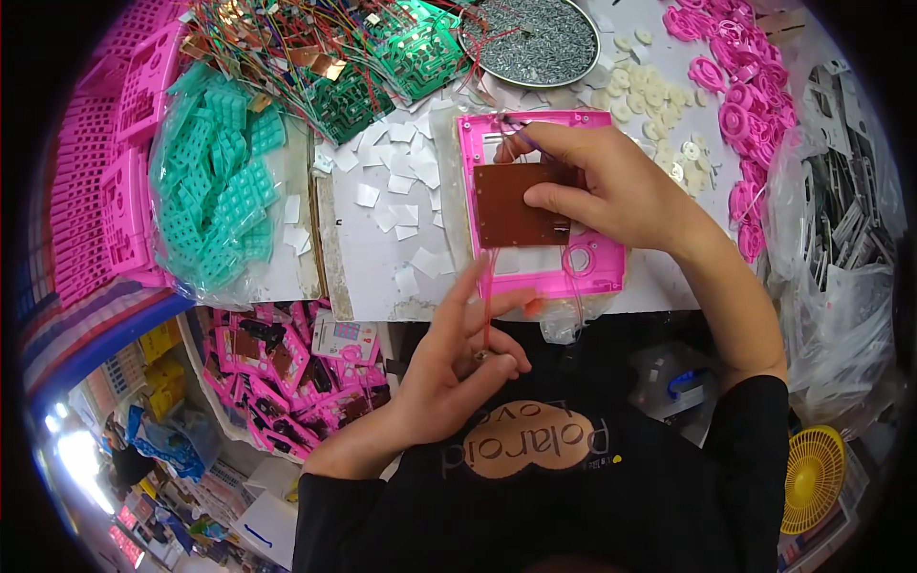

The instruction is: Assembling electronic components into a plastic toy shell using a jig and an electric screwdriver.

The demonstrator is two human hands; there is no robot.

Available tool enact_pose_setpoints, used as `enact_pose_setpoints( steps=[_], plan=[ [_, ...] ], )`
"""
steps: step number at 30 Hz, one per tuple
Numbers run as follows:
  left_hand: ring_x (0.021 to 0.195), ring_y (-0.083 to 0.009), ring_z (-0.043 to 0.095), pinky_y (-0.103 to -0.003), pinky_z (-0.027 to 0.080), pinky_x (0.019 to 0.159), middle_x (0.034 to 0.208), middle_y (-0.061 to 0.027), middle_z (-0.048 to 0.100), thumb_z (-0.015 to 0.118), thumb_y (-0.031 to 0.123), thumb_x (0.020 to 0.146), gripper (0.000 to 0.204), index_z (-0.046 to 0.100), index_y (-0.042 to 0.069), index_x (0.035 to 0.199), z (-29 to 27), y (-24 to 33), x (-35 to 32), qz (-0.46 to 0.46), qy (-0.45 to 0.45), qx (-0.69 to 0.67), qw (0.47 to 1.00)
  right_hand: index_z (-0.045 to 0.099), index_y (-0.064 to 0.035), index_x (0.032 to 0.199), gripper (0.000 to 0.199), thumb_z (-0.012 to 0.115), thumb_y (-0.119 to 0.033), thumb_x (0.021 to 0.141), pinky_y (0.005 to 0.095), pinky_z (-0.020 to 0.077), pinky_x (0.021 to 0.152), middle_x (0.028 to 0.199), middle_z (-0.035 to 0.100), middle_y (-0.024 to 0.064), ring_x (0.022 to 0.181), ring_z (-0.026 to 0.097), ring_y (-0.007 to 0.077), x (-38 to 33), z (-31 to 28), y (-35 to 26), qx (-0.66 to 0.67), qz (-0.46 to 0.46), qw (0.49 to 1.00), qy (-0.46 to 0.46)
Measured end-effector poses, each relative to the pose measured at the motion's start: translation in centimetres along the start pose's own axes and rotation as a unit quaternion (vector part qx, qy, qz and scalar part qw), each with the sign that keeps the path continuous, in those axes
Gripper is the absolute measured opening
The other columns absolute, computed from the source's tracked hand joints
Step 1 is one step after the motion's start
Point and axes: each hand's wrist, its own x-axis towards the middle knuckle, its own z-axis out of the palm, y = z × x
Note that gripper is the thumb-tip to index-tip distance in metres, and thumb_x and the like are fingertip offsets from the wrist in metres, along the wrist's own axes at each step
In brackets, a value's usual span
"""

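My right hand (616, 177) grips a brown circuit board (506, 210), thumb on its plain face and fingers behind it. The board is held over a pink plastic casing (604, 272) lying at the table's near edge. Thin red wires (488, 310) hang from the board down to my left hand (444, 368). That hand has its thumb and a finger closed on the wires near a small metallic part (480, 356), while other fingers point up toward the board. A round ring in the casing shows below the board; much of the casing is hidden.
White paper squares (404, 215) lie left of the casing. Wired green circuit boards (415, 48) and a round tray of screws (592, 59) stand behind. Cream discs (654, 95) and pink parts (735, 119) lie right; teal keypads (224, 191) left. A box (220, 401) holds assembled pink units.
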Motion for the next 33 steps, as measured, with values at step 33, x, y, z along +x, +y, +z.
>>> enact_pose_setpoints(
  steps=[33],
  plan=[
    [0.116,-0.0242,0.063,-0.041,0.047,0.095,0.121,-0.0093,0.065,0.08,0.029,0.079,0.051,0.066,0.004,0.121,-3.3,5.0,6.5,0.258,-0.066,0.765,0.587,0.061,0.0091,0.13,0.064,0.072,-0.035,0.085,0.0498,0.037,0.115,0.142,0.056,0.0244,0.135,0.051,0.0375,-4.9,4.3,-3.9,-0.457,-0.079,0.886,-0.01]
  ],
)
